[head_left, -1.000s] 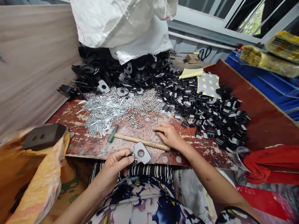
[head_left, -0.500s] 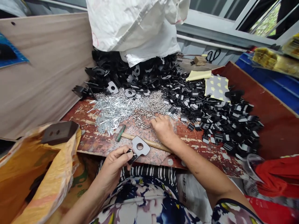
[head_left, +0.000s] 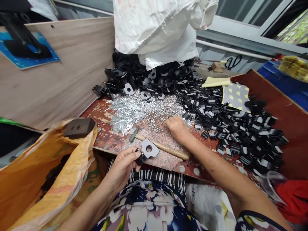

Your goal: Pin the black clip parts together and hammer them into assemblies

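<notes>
Between the thumb and fingers of my left hand [head_left: 126, 160] is a flat grey-faced plastic part [head_left: 154, 152] with a round hole and a black hinged end. It is held above the table's front edge. My right hand [head_left: 178, 129] rests with curled fingers at the near side of a heap of small metal springs [head_left: 166, 107]. Its fingertips are hidden, so anything in them cannot be seen. Left of the springs lies a heap of thin silvery pins [head_left: 128, 112]. A hammer [head_left: 172, 150] with a wooden handle lies between my hands, its head partly green.
Black plastic parts [head_left: 134, 75] are heaped at the back under a white sack [head_left: 154, 29]. Small black clips [head_left: 223, 118] cover the right side. A yellow bag [head_left: 72, 173] with a dark block [head_left: 79, 127] on its rim stands left. Wooden boards wall the table [head_left: 103, 117].
The view has shifted left, so the scene sits further right. My right hand stays closed by the springs, and its forearm no longer covers the hammer handle's end. My left hand still holds the part.
</notes>
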